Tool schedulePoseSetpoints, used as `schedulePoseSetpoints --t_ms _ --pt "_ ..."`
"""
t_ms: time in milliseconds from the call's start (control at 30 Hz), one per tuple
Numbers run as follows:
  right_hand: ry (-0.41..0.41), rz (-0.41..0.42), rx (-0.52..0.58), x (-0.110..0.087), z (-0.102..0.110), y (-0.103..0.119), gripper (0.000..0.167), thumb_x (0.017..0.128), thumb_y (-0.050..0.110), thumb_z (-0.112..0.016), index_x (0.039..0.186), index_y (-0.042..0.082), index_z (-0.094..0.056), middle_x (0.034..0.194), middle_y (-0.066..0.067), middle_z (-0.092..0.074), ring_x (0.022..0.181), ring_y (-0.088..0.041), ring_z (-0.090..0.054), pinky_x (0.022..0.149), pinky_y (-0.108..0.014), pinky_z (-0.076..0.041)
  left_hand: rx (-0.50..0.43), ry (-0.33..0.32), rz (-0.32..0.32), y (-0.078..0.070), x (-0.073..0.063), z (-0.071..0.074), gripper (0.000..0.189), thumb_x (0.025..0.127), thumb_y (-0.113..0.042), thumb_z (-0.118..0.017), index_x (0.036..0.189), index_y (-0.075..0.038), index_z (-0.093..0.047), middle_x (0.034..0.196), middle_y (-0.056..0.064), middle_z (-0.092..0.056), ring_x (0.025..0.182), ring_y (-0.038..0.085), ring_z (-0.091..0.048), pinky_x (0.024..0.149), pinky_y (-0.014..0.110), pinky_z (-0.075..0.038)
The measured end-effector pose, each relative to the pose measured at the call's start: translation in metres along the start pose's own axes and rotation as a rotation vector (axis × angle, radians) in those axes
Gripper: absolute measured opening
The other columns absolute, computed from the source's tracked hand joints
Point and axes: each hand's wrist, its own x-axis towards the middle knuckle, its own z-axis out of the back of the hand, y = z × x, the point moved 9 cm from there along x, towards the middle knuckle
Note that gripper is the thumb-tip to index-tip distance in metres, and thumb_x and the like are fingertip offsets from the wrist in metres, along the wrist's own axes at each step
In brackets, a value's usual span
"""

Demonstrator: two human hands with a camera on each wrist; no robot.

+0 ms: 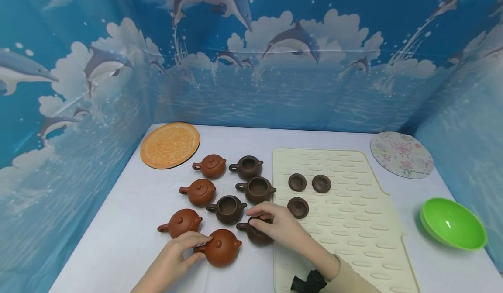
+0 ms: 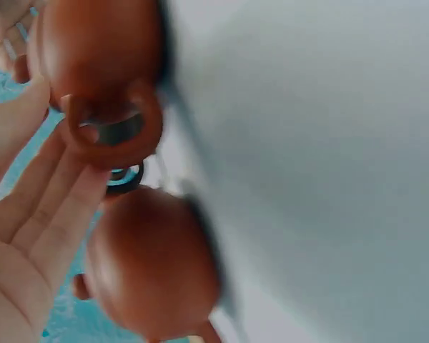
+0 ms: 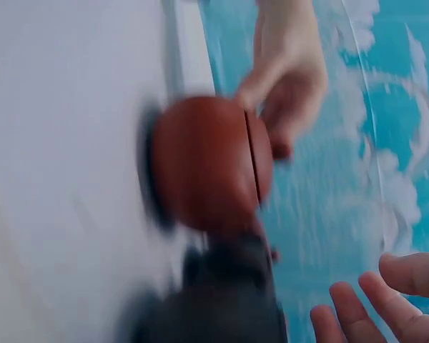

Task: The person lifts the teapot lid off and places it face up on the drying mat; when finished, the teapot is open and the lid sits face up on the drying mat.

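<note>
In the head view, my left hand [image 1: 174,256] reaches the nearest reddish-brown teapot [image 1: 223,249], fingertips touching its body by the handle. The left wrist view shows long, extended fingers [image 2: 64,214] beside the looped handle [image 2: 154,128]. This teapot has its lid on. My right hand [image 1: 280,225] is held above the front dark brown teapot [image 1: 255,236] and partly covers it; whether that pot wears a lid is hidden. Spread right fingers [image 3: 390,307] hold nothing in the right wrist view. The other dark teapots [image 1: 228,210] stand without lids.
More lidded reddish teapots [image 1: 202,192] stand at the left. Three dark lids [image 1: 298,208] lie on the cream mat [image 1: 353,223]. A green bowl [image 1: 452,223] stands at the right. Round orange [image 1: 170,144] and floral [image 1: 401,153] mats lie at the back corners.
</note>
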Motion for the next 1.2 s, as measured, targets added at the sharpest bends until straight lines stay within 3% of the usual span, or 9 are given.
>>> schedulePoseSetpoints --t_ms 200,467,567,900,967,1033,1200 --pt "0.104 0.120 -0.017 0.003 -0.045 0.024 0.016 0.091 0.016 -0.070 0.106 0.011 -0.073 0.105 -0.001 -0.071 0.093 -0.015 -0.068 0.085 -0.025 -0.057 -0.021 -0.079 0.020 0.007 -0.004 -0.003 0.033 0.081 -0.005 -0.077 0.112 -0.016 -0.074 0.106 -0.010 -0.071 0.099 0.009 -0.067 0.085 0.026 -0.058" --pt "0.170 0.306 -0.298 0.002 -0.082 0.044 0.018 0.089 0.014 -0.072 0.107 0.013 -0.074 0.111 0.004 -0.069 0.109 -0.008 -0.062 0.096 -0.022 -0.050 -0.060 -0.191 -0.039 0.006 -0.006 0.000 0.029 0.078 -0.006 -0.080 0.105 -0.016 -0.077 0.099 -0.012 -0.071 0.092 0.004 -0.067 0.078 0.022 -0.058" --pt "0.154 0.348 -0.363 0.001 -0.086 0.047 0.017 0.088 0.011 -0.072 0.104 0.011 -0.074 0.110 0.002 -0.069 0.108 -0.009 -0.063 0.096 -0.021 -0.050 -0.080 -0.201 -0.072 0.004 -0.005 0.001 0.025 0.079 -0.007 -0.079 0.102 -0.015 -0.077 0.097 -0.011 -0.071 0.090 0.004 -0.067 0.077 0.020 -0.058" --pt "0.123 0.395 -0.417 0.000 -0.085 0.049 0.009 0.089 0.013 -0.072 0.098 0.012 -0.074 0.107 0.003 -0.070 0.103 -0.007 -0.065 0.091 -0.017 -0.051 -0.128 -0.182 -0.129 0.004 -0.004 0.000 0.020 0.080 -0.007 -0.078 0.099 -0.011 -0.078 0.093 -0.009 -0.070 0.088 0.001 -0.063 0.075 0.018 -0.056" --pt "0.116 0.391 -0.390 -0.001 -0.082 0.050 0.009 0.089 0.014 -0.072 0.098 0.012 -0.073 0.108 0.003 -0.070 0.104 -0.007 -0.065 0.092 -0.018 -0.051 -0.128 -0.184 -0.133 0.003 -0.003 0.000 0.019 0.079 -0.007 -0.079 0.098 -0.012 -0.078 0.093 -0.010 -0.070 0.088 0.001 -0.062 0.076 0.019 -0.056" --pt "0.129 0.343 -0.293 -0.001 -0.076 0.049 0.009 0.089 0.014 -0.071 0.098 0.013 -0.071 0.110 0.002 -0.071 0.103 -0.005 -0.065 0.091 -0.018 -0.052 -0.128 -0.183 -0.131 0.003 -0.002 0.000 0.019 0.079 -0.008 -0.079 0.097 -0.013 -0.078 0.092 -0.011 -0.069 0.088 0.000 -0.061 0.075 0.019 -0.056" --pt "0.183 0.100 0.159 -0.005 -0.039 0.032 0.009 0.091 0.013 -0.069 0.098 0.007 -0.068 0.115 -0.008 -0.072 0.103 -0.006 -0.068 0.088 -0.020 -0.056 -0.133 -0.183 -0.148 0.002 -0.001 0.001 0.020 0.078 -0.007 -0.079 0.097 -0.013 -0.078 0.092 -0.010 -0.069 0.087 -0.001 -0.061 0.075 0.017 -0.054"
